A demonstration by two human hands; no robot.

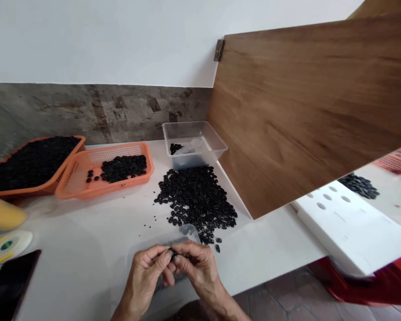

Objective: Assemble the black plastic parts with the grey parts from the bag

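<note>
Both hands meet at the near table edge: left hand (pixel 147 276) and right hand (pixel 195 267) pinch one small black piece (pixel 171 254) between their fingertips, too small to tell which way its long axis points. Just beyond lies the loose black pile (pixel 197 200), with a clear tub (pixel 217 140) behind it.

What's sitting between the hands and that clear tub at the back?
In the head view, a heap of small black pieces lies on the white table, between the hands and the clear tub.
</note>
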